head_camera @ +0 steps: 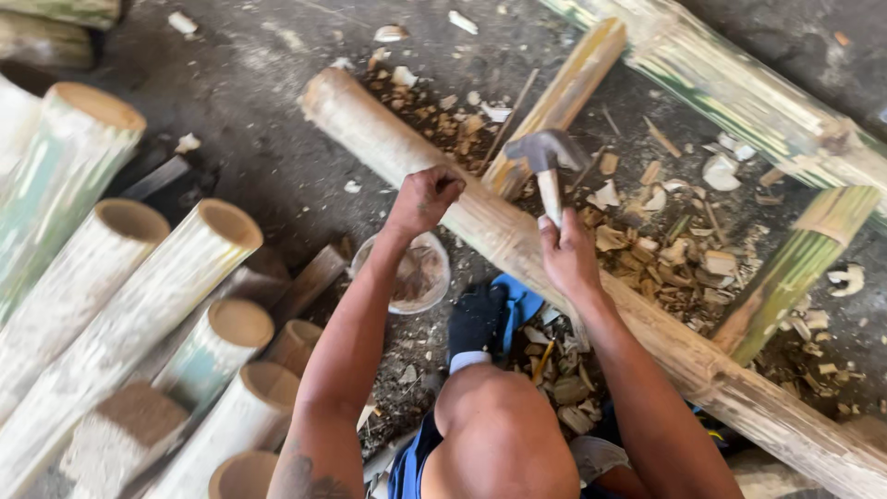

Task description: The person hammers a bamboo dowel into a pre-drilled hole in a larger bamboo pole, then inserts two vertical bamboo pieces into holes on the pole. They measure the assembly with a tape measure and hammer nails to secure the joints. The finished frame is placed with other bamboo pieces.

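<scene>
A long pale bamboo pole [388, 139] lies diagonally across the ground from upper left to lower right. My left hand [425, 197] is closed in a fist and rests on the pole's top side. It may grip a small tool, but that is hidden. My right hand [565, 254] grips the wooden handle of a hammer [547, 157], whose grey metal head is raised just above the pole. A bent knee and a dark sock show below my arms.
Several cut bamboo tubes [166, 296] lie stacked at the left. A split bamboo half [564, 92] and green bamboo poles [739, 88] lie at the upper right. Wood chips [665, 259] litter the ground beyond the pole. A round bowl [416, 273] sits near my left arm.
</scene>
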